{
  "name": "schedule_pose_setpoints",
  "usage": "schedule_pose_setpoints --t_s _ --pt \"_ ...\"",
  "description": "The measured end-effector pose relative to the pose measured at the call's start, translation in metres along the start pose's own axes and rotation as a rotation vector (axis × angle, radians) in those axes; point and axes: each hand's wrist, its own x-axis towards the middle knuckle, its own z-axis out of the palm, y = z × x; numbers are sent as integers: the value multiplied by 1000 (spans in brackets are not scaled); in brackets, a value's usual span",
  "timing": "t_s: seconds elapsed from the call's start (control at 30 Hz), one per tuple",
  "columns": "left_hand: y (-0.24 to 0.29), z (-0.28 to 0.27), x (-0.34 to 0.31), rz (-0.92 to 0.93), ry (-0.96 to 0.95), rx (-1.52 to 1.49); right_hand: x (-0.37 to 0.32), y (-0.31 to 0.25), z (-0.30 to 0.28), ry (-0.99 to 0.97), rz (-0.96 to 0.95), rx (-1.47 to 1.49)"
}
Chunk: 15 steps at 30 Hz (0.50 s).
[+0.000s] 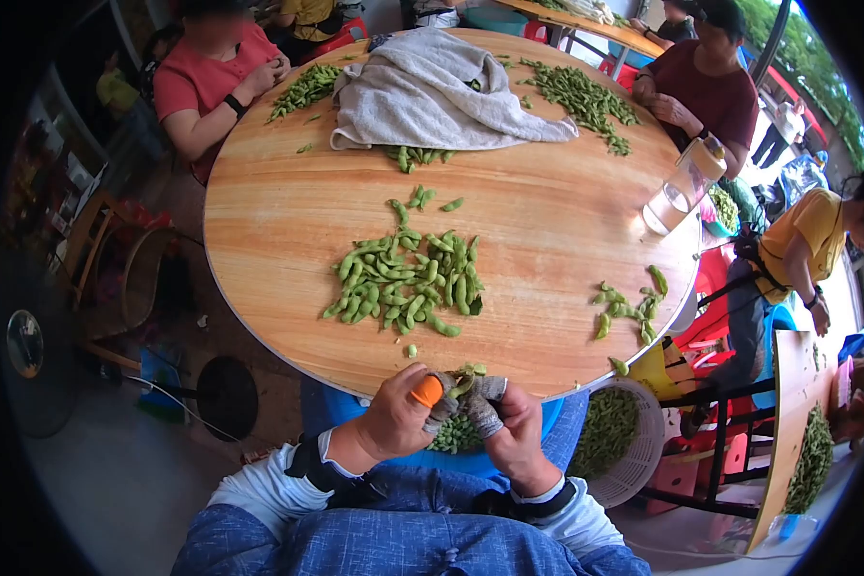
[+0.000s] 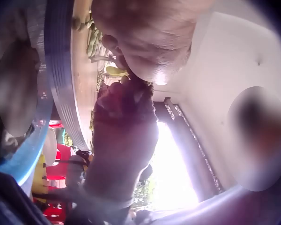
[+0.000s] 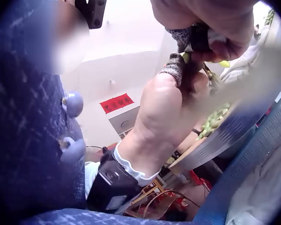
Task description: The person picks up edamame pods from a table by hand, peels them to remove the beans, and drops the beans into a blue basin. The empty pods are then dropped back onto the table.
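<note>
Over the front edge of the round table, both hands meet at a green soybean pod (image 1: 463, 386). The left hand (image 1: 394, 413), with an orange cover on one finger, pinches the pod from one side. Grey finger covers wrap fingers of the right hand (image 1: 520, 427), which pinches it from the other side. A bit of the pod (image 3: 225, 63) shows past the fingers in the right wrist view. Beneath the hands, a blue basin (image 1: 550, 415) in the lap holds shelled green beans (image 1: 456, 437). Ahead lies a pile of soybean pods (image 1: 403, 278).
On the wooden table (image 1: 288, 221) are a grey cloth (image 1: 413, 91) over more pods, a water bottle (image 1: 677, 192) and a small scatter of pods (image 1: 629, 307). A white basket (image 1: 648, 446) of pods stands at the right. Two people sit across the table.
</note>
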Motion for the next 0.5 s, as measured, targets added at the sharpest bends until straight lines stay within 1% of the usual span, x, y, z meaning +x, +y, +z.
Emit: schedule_pose_setpoints --t_s 0.07,0.13,0.17,0.27,0.33,0.37,0.5 --pt "0 2 0 -136 -10 -187 -2 6 -3 -18 -32 -47" --pt "3 0 3 -284 -24 -318 -2 6 -6 -21 -70 -220" --pt "4 -3 6 -317 -47 -394 -1 6 -7 -25 -91 -306" --pt "7 -8 12 -410 -107 -582 7 -5 -5 -16 -400 -643" --pt "8 -8 11 -469 -126 -655 8 -6 -6 -34 -481 -756" --pt "8 -8 10 -450 -128 -638 9 -6 -6 -43 -522 -813" --pt "4 -7 6 -384 -124 -513 11 -10 -7 -112 -570 -917"
